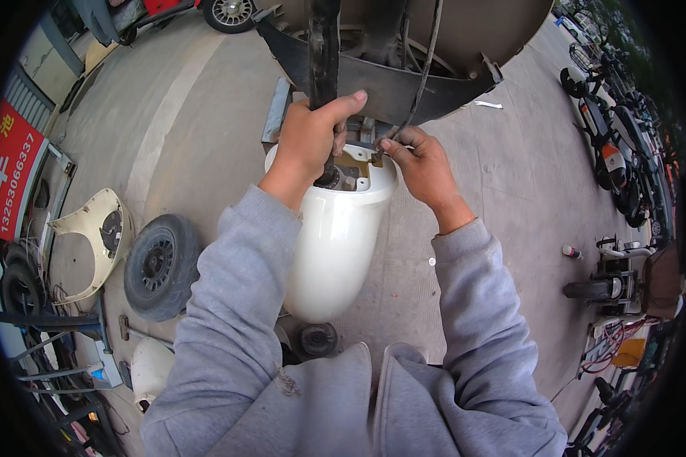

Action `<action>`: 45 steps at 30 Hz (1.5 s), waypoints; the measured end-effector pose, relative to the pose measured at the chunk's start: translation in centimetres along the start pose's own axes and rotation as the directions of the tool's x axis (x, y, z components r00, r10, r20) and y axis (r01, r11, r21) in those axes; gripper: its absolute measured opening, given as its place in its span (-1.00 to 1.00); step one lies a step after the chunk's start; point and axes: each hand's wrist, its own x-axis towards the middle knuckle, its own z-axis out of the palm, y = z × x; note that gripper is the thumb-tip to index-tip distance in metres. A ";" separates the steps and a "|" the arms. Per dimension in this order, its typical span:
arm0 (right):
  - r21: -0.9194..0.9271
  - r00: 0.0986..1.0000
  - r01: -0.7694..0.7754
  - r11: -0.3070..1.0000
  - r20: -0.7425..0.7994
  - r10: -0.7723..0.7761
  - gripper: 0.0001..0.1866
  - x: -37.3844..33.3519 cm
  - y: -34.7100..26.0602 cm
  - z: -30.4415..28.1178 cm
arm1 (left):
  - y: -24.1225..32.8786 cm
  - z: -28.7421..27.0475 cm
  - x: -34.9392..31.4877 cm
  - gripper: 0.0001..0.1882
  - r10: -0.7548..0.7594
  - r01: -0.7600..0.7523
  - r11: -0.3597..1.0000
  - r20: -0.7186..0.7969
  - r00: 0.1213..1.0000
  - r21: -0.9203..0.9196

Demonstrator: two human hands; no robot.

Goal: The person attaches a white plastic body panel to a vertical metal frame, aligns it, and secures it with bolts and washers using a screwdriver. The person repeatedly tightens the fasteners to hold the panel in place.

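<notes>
A dark, upright metal tube (324, 53) rises out of the opening at the top of a glossy white fender (331, 251). My left hand (306, 145) is wrapped round the tube just above the fender, thumb stretched out along its far side. To its right, my right hand (427, 167) pinches a thin black cable (424, 72) close to the fender's top edge; its fingertips hide the cable's lower end. Under the fender's nose, part of a small black wheel (316, 340) shows. Beyond both hands stands a brown vehicle body panel (488, 30) with a dark lower edge.
On the ground to the left lie a loose wheel with tyre (160, 266), a cream body shell (88, 247) and a hammer (141, 332). A red sign (14, 171) stands at the far left. Parked scooters (613, 156) line the right side, with a small can (572, 251) near them.
</notes>
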 end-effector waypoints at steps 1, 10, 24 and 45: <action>-0.017 1.000 -0.009 1.000 0.007 0.009 -0.79 0.1 0.1 -0.1 | 0.1 0.2 -0.1 -0.55 -0.003 0.003 1.000 0.010 1.000 -0.001; -0.044 0.993 0.079 0.996 0.096 -0.074 -0.78 -0.1 0.1 -1.8 | -0.4 2.1 -1.0 -0.56 0.031 -0.032 0.999 0.014 0.999 0.043; 0.140 0.972 -0.168 0.976 0.189 0.140 0.25 -6.1 7.1 -0.4 | -2.8 3.8 -0.1 -0.57 0.032 -0.032 0.999 0.014 0.999 0.012; 0.161 0.957 -0.071 0.984 0.289 0.021 0.39 -1.0 7.0 -1.0 | -4.2 3.7 1.8 -0.62 0.043 -0.038 0.997 -0.064 0.997 0.067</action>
